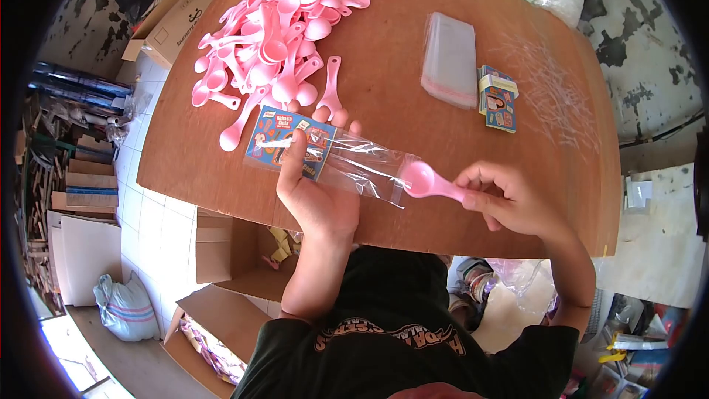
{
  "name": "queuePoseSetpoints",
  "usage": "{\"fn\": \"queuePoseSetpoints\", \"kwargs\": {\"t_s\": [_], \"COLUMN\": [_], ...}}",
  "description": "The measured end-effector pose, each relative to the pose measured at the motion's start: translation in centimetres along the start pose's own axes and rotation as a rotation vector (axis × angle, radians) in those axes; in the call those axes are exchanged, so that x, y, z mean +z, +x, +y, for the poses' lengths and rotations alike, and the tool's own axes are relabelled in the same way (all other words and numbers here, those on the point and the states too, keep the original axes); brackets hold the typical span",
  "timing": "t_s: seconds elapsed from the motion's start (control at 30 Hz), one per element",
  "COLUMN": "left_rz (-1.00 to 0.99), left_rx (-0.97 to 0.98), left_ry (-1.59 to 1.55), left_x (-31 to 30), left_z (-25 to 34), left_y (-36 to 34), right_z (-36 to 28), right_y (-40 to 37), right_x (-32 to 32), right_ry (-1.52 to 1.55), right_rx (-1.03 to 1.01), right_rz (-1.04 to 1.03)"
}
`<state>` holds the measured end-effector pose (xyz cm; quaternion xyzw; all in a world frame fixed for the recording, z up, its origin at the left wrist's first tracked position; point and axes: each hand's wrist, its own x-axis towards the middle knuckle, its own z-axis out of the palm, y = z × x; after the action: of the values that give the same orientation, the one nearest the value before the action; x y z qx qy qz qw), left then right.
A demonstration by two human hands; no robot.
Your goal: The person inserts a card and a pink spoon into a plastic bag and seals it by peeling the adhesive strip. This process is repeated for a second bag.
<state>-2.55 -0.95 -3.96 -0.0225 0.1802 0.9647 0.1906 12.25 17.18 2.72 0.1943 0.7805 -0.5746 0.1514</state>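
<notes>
My left hand (314,185) holds a clear plastic bag (354,164) with a printed blue and orange card (292,140) inside it, thumb on top of the card. My right hand (506,196) grips a pink plastic spoon (422,179) by its handle, with the bowl at the bag's open mouth. Both hands hover over the front part of a brown round table (399,89).
A heap of pink spoons (277,37) lies at the table's far left. A stack of clear bags (449,59) and a small pile of printed cards (498,97) lie to the right. Cardboard boxes (221,251) stand on the floor below the table.
</notes>
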Motion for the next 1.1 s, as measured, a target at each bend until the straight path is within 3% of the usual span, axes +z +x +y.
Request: {"fn": "queuePoseSetpoints", "kwargs": {"t_s": [0.33,0.67,0.87,1.0,1.1], "left_rz": [-0.074,-0.074,-0.065,-0.089,-0.04], "left_rx": [-0.009,-0.013,-0.105,-0.11,-0.086], "left_ry": [0.087,0.166,0.064,-0.06,0.079], "left_x": [0.2,-0.1,-0.2,-0.3,0.4], "left_z": [-1.9,-2.2,-2.0,-2.1,-2.1], "left_y": [-1.1,-1.5,-1.2,-0.7,-1.0], "right_z": [0.0,-0.9,0.3,0.9,0.6], "right_y": [0.7,1.4,1.9,2.1,1.8], "right_x": [0.8,1.3,1.4,1.6,1.7], "right_ry": [0.182,0.313,0.371,0.286,0.255], "right_rx": [-0.109,-0.092,-0.12,-0.166,-0.2], "right_rz": [-0.122,-0.144,-0.048,0.125,0.191]}}
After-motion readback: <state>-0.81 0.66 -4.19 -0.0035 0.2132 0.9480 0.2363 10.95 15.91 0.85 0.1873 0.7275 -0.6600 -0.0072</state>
